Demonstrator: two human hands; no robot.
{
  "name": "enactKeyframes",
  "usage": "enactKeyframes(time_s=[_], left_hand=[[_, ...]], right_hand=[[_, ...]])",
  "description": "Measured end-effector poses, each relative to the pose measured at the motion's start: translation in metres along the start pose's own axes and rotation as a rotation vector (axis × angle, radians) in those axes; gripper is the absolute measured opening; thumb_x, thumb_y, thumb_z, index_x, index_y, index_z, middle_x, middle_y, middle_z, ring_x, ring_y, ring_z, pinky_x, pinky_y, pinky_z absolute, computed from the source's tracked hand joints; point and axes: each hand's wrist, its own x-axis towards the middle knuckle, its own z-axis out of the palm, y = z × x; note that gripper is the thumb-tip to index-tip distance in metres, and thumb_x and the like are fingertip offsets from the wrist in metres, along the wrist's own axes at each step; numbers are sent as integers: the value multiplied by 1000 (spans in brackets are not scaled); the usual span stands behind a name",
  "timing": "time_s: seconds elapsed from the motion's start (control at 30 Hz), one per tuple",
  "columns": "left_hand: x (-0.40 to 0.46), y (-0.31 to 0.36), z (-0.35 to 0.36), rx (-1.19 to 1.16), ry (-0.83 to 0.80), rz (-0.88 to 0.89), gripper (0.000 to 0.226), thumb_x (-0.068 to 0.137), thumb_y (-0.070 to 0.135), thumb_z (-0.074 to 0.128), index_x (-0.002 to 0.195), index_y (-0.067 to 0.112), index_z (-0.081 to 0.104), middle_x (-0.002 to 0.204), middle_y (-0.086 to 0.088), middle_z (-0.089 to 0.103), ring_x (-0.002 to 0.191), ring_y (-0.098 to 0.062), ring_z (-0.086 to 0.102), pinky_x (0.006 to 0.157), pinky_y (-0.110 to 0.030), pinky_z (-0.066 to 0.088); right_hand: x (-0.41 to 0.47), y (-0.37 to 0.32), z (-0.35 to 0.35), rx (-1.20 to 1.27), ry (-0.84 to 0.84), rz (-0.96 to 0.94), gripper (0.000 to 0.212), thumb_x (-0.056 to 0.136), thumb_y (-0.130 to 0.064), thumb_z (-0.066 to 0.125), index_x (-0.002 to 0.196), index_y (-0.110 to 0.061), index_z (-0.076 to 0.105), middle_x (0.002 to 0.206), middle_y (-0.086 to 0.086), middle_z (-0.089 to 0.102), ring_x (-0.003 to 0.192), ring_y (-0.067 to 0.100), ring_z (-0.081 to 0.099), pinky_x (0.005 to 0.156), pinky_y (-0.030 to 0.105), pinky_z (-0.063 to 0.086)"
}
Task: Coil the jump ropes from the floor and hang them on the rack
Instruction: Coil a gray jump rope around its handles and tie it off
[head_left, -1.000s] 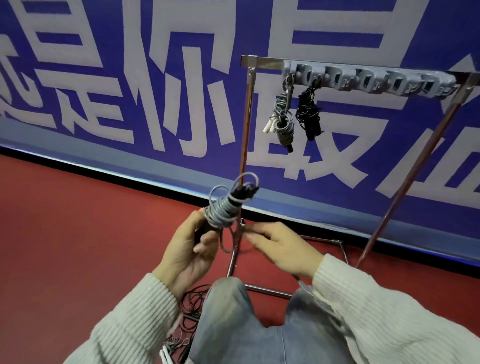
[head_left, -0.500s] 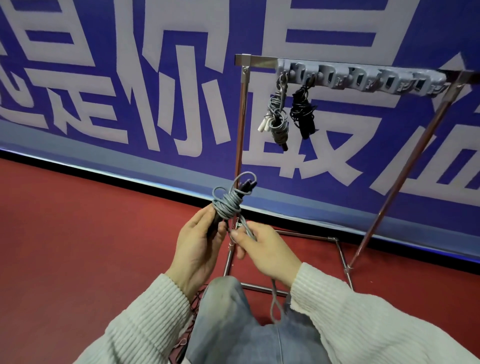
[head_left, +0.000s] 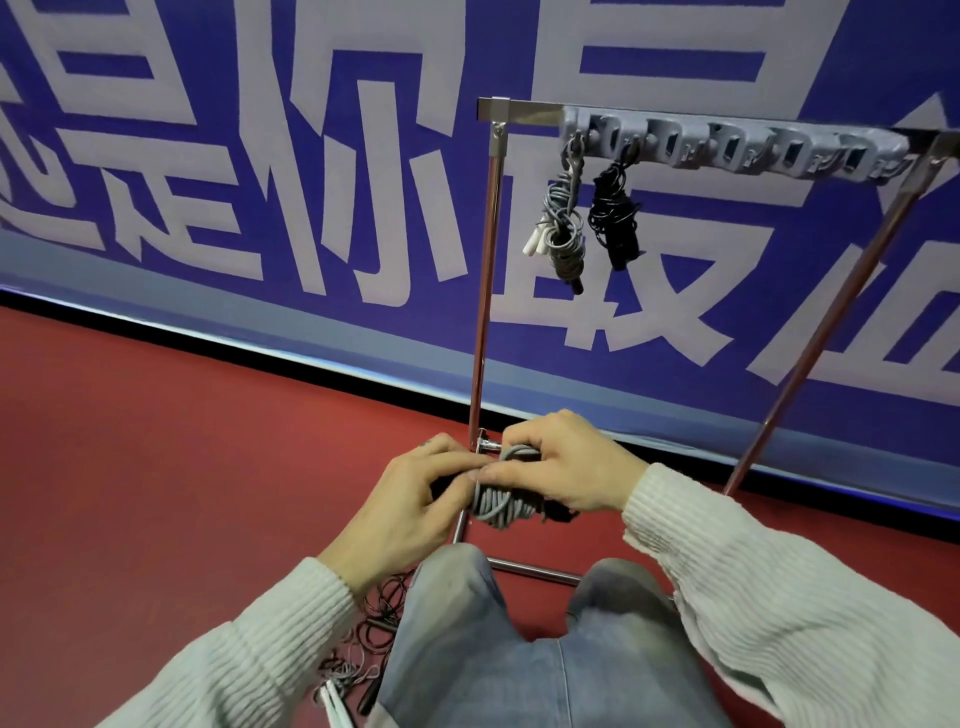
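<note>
Item in hand: grey jump rope (head_left: 501, 501), coiled into a bundle, held low in front of the rack (head_left: 485, 291), just before its left upright and well below the top bar. Left hand (head_left: 410, 501) grips the bundle's left end, fingers curled round it; right hand (head_left: 563, 467) pinches the upper strands, thumb and forefinger closed on the cord. Black handle ends show at both sides of the bundle.

Risks, judged from this state:
- Wrap not secured. If either hand loosens before the tail is tucked, the turns could spring open and the coil would need redoing.
- No hanging loop is visible. Without one, the bundle has nothing to catch on a hook.
- Bundle sits close to the upright; a stray strand might snag the joint there on lifting.
- Loose ropes near the knees could tangle with a trailing end.

Holders and contents:
- Grey hook strip (head_left: 727, 148) along the rack's top bar: first hook holds a grey coiled rope (head_left: 563, 223) with white handles; second hook holds a black coiled rope (head_left: 613, 213). Hooks to the right of these carry nothing.
- Red floor (head_left: 182, 441), left of the rack's base: heap of thin loose ropes (head_left: 363, 644), uncoiled, partly hidden by the left sleeve.
</note>
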Motion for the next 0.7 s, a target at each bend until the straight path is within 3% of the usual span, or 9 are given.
enactKeyframes(time_s=[0.07, 0.17, 0.23, 0.3, 0.4, 0.47, 0.53, 0.7], left_hand=[[-3, 4, 0, -178, 26, -64, 27, 99, 27, 53, 109, 23, 78, 95, 8, 64, 86, -9, 64, 72, -19, 48], [-3, 3, -3, -170, -35, -75, 24, 92, 42, 66, 111, 29, 75, 100, 7, 65, 95, -14, 67, 81, -30, 55], [-4, 4, -5, -156, -60, -74, 23, 91, 40, 75, 112, 30, 74, 100, 8, 67, 96, -14, 69, 84, -33, 56], [-2, 8, -7, -294, -61, -140, 22, 92, 28, 75, 113, 21, 75, 100, 4, 70, 94, -18, 72, 81, -31, 57], [-1, 14, -17, -494, -102, -244, 18, 92, 16, 72, 109, 12, 78, 95, -4, 69, 81, -20, 72, 70, -28, 56], [-2, 13, -24, -451, -204, -192, 20, 92, 28, 75, 108, 16, 80, 95, -9, 66, 79, -24, 67, 71, -31, 55], [-4, 12, -25, -499, -297, -151, 36, 87, 42, 79, 110, 14, 79, 96, -11, 65, 83, -27, 66, 75, -36, 56], [-3, 17, -17, -1159, -52, -342, 66, 62, 44, 97, 105, -1, 76, 92, -15, 68, 69, -14, 67, 57, -18, 57]], right_hand=[[3, 2, 4, 187, -31, 11, 43, 89, -55, 69, 77, -14, 67, 59, 2, 59, 51, 14, 53, 53, 31, 43], [4, 5, 5, 304, -52, 1, 44, 94, -46, 68, 78, -6, 64, 63, 12, 49, 56, 22, 46, 55, 35, 41], [5, 6, 3, 387, -88, 21, 44, 94, -46, 68, 73, -8, 61, 62, 8, 44, 57, 22, 41, 56, 35, 39], [6, 7, -3, 471, -82, 24, 39, 95, -40, 70, 66, -15, 59, 59, -2, 43, 58, 18, 39, 62, 33, 37], [6, 8, -14, 515, -64, 8, 29, 91, -28, 75, 66, -17, 66, 59, -9, 56, 58, 7, 48, 66, 21, 42], [5, 8, -13, 498, -99, 27, 22, 87, -24, 79, 70, -14, 69, 59, -9, 59, 55, 3, 47, 61, 17, 41], [1, 8, -6, 574, -130, 50, 21, 89, -20, 77, 73, -14, 65, 59, -6, 56, 49, 3, 42, 53, 15, 37], [-13, -2, 28, 1032, 5, 144, 19, 97, -11, 61, 82, -12, 50, 53, -12, 46, 39, 0, 35, 40, 14, 26]])
